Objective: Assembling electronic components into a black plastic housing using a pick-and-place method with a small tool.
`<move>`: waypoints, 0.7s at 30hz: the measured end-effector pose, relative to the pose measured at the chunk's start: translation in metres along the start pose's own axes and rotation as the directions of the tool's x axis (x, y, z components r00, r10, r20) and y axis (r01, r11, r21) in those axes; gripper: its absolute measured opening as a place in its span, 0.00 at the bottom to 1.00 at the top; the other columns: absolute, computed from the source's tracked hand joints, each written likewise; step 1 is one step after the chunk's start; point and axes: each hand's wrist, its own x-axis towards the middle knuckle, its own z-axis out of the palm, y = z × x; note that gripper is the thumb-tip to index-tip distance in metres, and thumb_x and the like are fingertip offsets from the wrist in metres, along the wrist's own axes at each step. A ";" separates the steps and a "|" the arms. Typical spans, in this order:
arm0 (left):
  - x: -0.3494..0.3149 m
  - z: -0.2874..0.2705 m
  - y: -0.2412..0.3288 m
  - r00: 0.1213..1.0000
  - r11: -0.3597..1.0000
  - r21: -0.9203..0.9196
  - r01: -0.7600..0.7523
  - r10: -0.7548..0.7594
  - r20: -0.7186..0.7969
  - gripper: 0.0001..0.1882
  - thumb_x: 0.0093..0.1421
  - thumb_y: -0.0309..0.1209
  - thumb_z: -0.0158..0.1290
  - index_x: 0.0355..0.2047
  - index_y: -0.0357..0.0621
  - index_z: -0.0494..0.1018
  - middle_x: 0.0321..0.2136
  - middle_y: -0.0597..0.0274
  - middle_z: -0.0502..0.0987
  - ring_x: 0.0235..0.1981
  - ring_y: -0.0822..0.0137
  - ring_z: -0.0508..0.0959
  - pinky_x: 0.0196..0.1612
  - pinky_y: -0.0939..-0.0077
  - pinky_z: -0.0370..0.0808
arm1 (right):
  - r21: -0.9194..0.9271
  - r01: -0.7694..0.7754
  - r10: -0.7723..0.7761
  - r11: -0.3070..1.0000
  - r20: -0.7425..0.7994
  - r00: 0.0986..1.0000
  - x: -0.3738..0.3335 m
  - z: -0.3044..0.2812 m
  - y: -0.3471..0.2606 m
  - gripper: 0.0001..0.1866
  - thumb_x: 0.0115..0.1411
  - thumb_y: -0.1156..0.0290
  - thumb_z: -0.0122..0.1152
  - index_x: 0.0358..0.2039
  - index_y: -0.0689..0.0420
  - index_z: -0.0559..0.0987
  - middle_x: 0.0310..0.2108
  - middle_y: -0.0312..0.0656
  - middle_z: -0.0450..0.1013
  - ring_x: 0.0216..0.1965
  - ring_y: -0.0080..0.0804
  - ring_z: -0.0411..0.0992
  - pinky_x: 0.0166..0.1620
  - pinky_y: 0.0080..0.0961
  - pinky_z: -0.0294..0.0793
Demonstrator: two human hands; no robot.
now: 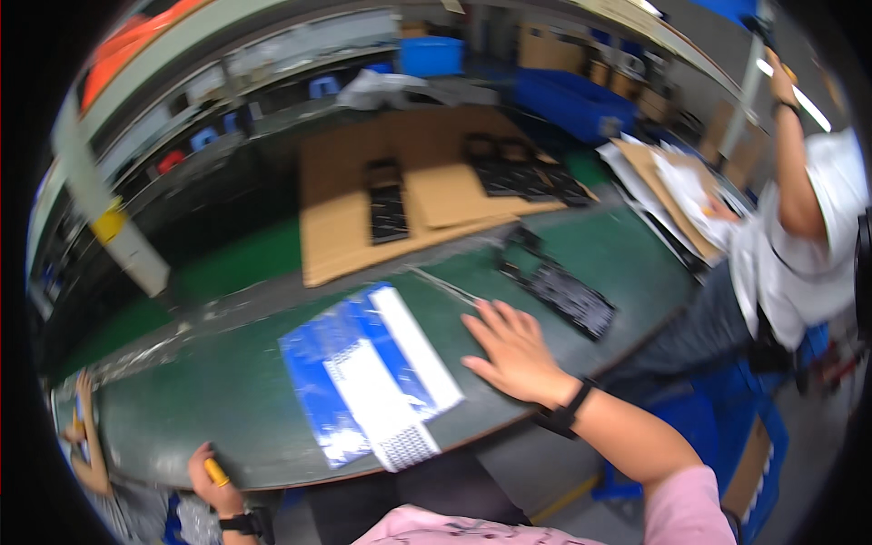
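Note:
My left hand (213, 481) is closed around a tool with a yellow handle (216, 471) at the table's front edge; its working end is hidden. Fingers spread, my right hand (520, 356) hovers over or rests on the green tabletop (227, 363) with nothing in its grasp. By its fingertips lies a thin, silvery, two-pronged tool (447, 287), perhaps tweezers. Between my hands is a glossy blue and white plastic package (363, 372), its near end reaching the edge. A black plastic part (563, 289) with a looped end lies beyond my right hand.
Similar black parts (389, 202) lie on flattened cardboard (336, 241) farther back. A blue bin (572, 102) stands behind. At right, a person in white (781, 236) is beside stacked sheets (668, 186). Another person's hand (84, 400) shows at far left.

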 end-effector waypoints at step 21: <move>0.196 -0.006 -0.145 0.564 -0.379 -0.882 0.279 -0.679 0.470 0.06 0.58 0.30 0.43 0.29 0.42 0.68 0.23 0.61 0.71 0.21 0.71 0.70 0.25 0.78 0.70 | -0.136 0.028 -0.017 0.990 0.079 0.997 0.037 -0.028 -0.063 0.21 0.56 0.70 0.52 0.48 0.68 0.67 0.49 0.56 0.65 0.51 0.49 0.62 0.55 0.37 0.58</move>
